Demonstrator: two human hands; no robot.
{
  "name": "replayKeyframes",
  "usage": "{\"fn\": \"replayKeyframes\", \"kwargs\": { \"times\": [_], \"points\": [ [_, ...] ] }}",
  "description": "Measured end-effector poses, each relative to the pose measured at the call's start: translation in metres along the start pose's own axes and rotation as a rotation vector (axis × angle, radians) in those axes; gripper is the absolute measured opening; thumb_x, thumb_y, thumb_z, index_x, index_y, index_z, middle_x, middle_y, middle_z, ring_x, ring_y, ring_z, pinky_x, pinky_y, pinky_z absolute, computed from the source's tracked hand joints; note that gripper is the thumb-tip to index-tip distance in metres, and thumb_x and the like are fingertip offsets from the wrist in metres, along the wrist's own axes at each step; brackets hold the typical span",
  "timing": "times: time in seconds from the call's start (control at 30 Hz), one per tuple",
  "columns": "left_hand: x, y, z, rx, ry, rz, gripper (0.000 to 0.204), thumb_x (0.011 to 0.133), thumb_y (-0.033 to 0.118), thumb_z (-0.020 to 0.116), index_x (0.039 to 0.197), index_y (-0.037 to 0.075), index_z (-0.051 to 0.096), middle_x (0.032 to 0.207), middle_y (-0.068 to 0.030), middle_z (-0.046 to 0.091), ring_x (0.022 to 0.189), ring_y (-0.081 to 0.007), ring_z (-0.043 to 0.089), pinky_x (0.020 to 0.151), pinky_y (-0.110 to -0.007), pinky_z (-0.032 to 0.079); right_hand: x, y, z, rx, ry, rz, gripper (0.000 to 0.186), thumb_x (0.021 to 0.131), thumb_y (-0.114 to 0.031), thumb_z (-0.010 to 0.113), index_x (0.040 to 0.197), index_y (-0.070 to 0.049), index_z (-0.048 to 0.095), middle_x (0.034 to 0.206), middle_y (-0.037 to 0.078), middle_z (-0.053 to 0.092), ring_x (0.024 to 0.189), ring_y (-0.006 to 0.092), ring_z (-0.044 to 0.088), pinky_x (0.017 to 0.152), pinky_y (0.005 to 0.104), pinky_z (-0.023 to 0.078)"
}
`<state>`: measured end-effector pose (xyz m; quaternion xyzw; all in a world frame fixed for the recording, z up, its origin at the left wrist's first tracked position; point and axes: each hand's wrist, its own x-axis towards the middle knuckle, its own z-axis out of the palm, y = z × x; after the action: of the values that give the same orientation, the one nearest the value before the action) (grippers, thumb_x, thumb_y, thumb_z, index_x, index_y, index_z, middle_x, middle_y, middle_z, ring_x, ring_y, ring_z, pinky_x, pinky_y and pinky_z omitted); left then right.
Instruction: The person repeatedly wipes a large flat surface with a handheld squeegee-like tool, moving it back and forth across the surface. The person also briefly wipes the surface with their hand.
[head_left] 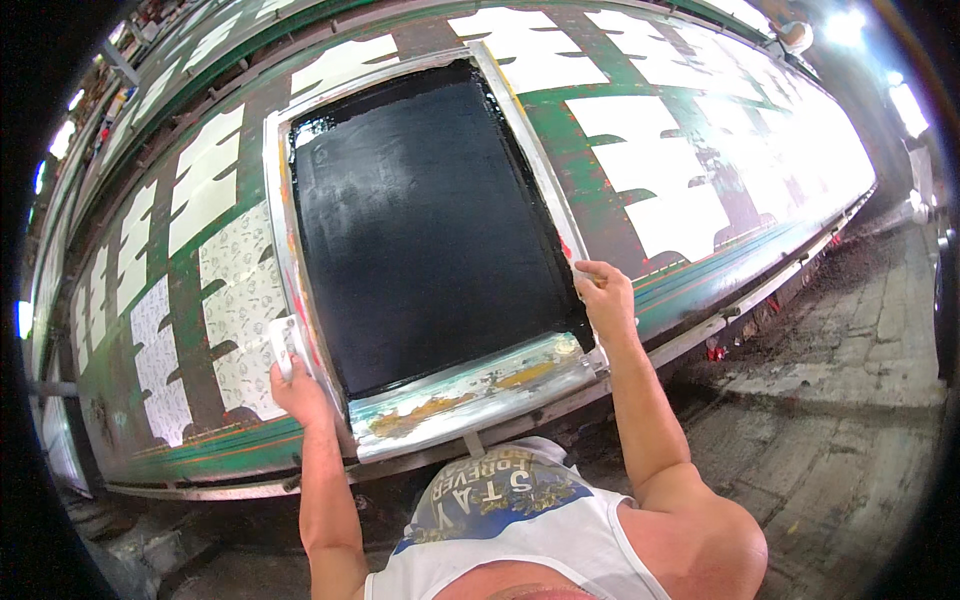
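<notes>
A large screen frame (540,190) with a black coated mesh (420,240) lies across the long green table, its near bar streaked with ochre and pale smears. My left hand (298,390) grips a white handle (283,335) on the frame's left side. My right hand (605,300) holds the right rail of the frame near its lower corner, fingertips curled over the edge. Beside the frame, white cut fabric panels (640,170) lie in rows, some at the left carrying a small printed pattern (235,310).
The table's near rail (750,305) runs just in front of my body. A grimy concrete walkway (830,380) is at the right. Another table with white panels (210,35) stands beyond the far edge. A pale, indistinct object (795,38) sits at the far right end.
</notes>
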<state>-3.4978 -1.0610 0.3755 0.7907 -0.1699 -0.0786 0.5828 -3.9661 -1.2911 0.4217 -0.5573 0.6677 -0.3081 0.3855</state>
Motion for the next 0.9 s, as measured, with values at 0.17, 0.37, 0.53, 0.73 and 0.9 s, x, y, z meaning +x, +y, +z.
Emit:
{"fn": "replayKeyframes", "kwargs": {
  "times": [0.17, 0.37, 0.53, 0.73, 0.9],
  "points": [
    [-0.045, 0.017, 0.035, 0.025, 0.017, 0.026, 0.009, 0.107, 0.006, 0.07, 0.11, -0.002, 0.072, 0.096, -0.0045, 0.072, 0.089, -0.0131, 0.064, 0.082, -0.033, 0.053, 0.026, 0.032, -0.036, 0.107, -0.016, 0.005, 0.035, 0.093, -0.01, 0.077, 0.127, -0.003, 0.082, 0.12, 0.018, 0.076, 0.105, 0.0258, 0.074, 0.095, 0.0372, 0.057],
    [-0.067, 0.026, 0.053, 0.078, 0.028, 0.004, 0.014, 0.106, 0.012, 0.073, 0.108, -0.002, 0.075, 0.093, -0.0037, 0.074, 0.084, -0.0135, 0.062, 0.078, -0.035, 0.051, 0.04, 0.046, -0.064, 0.088, -0.008, -0.086, 0.037, 0.094, -0.006, 0.075, 0.129, 0.005, 0.078, 0.106, 0.011, 0.082, 0.09, 0.0135, 0.072, 0.082, 0.0278, 0.056],
    [-0.073, 0.027, 0.056, 0.156, 0.014, 0.058, 0.014, 0.106, 0.011, 0.07, 0.105, -0.002, 0.073, 0.091, -0.0035, 0.072, 0.084, -0.0124, 0.061, 0.077, -0.034, 0.051, 0.044, 0.053, -0.075, 0.057, -0.1, -0.028, 0.038, 0.092, -0.012, 0.079, 0.129, -0.001, 0.08, 0.104, 0.011, 0.073, 0.088, 0.0176, 0.067, 0.081, 0.0345, 0.053],
    [-0.068, 0.01, 0.059, 0.078, -0.008, 0.031, 0.016, 0.106, 0.013, 0.069, 0.107, -0.003, 0.072, 0.095, -0.0066, 0.073, 0.088, -0.0146, 0.064, 0.08, -0.036, 0.053, 0.047, 0.06, -0.079, 0.005, -0.168, -0.001, 0.039, 0.093, -0.016, 0.081, 0.13, -0.005, 0.08, 0.114, 0.015, 0.07, 0.099, 0.024, 0.068, 0.09, 0.0385, 0.055],
    [-0.065, -0.008, 0.06, 0.162, -0.017, -0.006, 0.017, 0.104, 0.014, 0.071, 0.109, -0.002, 0.073, 0.097, -0.0099, 0.074, 0.088, -0.0197, 0.066, 0.084, -0.039, 0.054, 0.017, 0.034, -0.078, -0.324, -0.064, -0.388, 0.051, 0.091, -0.018, 0.084, 0.14, -0.01, 0.075, 0.139, 0.021, 0.068, 0.125, 0.0349, 0.068, 0.108, 0.0466, 0.054]
  ]
}}
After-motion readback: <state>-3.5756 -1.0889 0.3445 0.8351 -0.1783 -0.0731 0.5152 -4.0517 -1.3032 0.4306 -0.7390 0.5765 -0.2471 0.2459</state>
